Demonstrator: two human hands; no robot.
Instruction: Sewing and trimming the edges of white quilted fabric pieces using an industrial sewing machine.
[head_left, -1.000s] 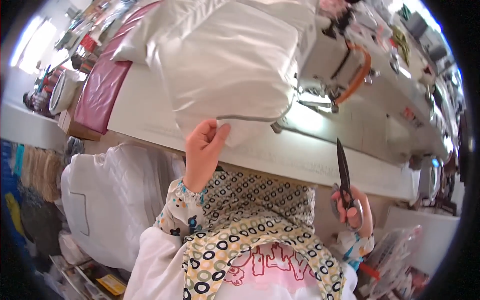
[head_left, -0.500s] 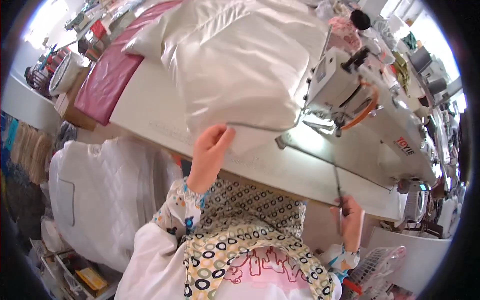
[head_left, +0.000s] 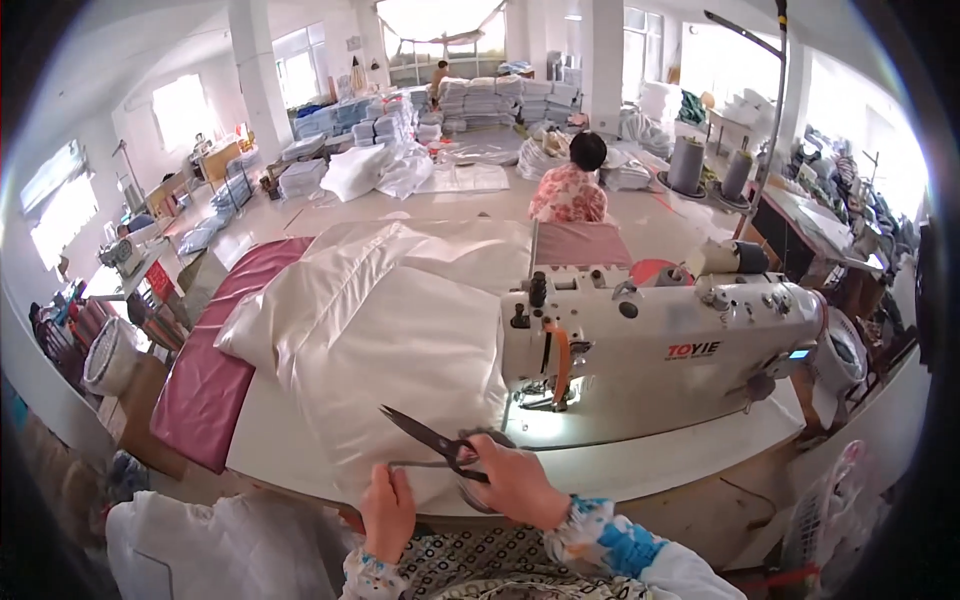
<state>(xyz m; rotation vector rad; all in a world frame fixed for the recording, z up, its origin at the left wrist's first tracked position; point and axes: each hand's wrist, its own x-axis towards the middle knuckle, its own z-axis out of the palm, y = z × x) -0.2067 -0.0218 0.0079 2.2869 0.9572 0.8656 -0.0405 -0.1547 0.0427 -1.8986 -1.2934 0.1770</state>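
Observation:
A glossy white satin cover (head_left: 400, 340) is spread over the sewing table, with a grey piping strip (head_left: 425, 464) along its near edge. My left hand (head_left: 387, 508) pinches that edge at the front of the table, thumb and fingers closed on it. In my right hand (head_left: 518, 487) are dark metal scissors (head_left: 425, 432), my fingers around the handles. The blades point up and left above the cover, slightly parted, just beyond my left hand. To the right of the cover stands a white sewing machine (head_left: 640, 340), its needle area lit.
Folded pink fabric (head_left: 205, 375) lies along the table's left side. Thread cones (head_left: 686, 165) stand behind the machine. A person in a patterned top (head_left: 570, 190) sits beyond the table. White quilted bundles (head_left: 215, 545) are at lower left, and a pale fan (head_left: 830, 510) at lower right.
My right hand has come from the lower right, bringing the scissors up beside my left hand. The left hand keeps its pinch. My view has tilted up to include the room.

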